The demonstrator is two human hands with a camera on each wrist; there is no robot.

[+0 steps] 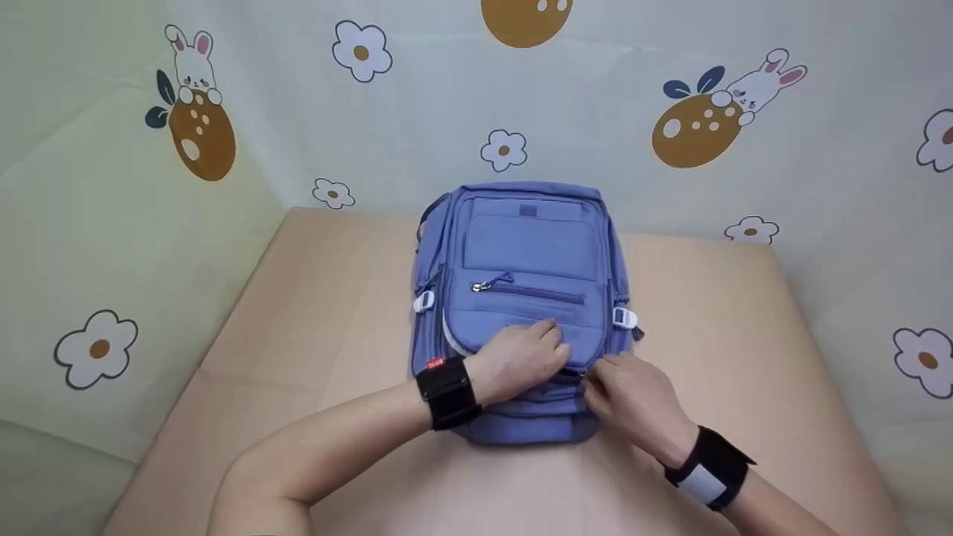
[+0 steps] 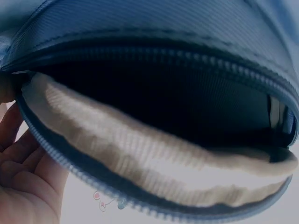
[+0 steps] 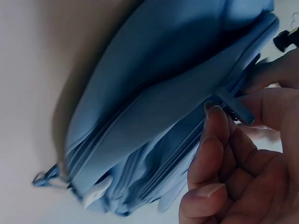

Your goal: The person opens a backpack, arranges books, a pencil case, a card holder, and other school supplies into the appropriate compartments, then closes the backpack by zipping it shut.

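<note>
A blue backpack [image 1: 521,298] lies flat on the beige desk [image 1: 313,327], front panel up, with a zipped pocket across its middle and white buckles at both sides. The left hand [image 1: 521,357] rests on its near end, fingers curled over the fabric, holding it. Just right of it, the right hand [image 1: 633,394] pinches the blue zipper pull [image 3: 233,106]. Under the left hand a compartment gapes open, showing a dark inside and a pale padded edge [image 2: 140,154].
</note>
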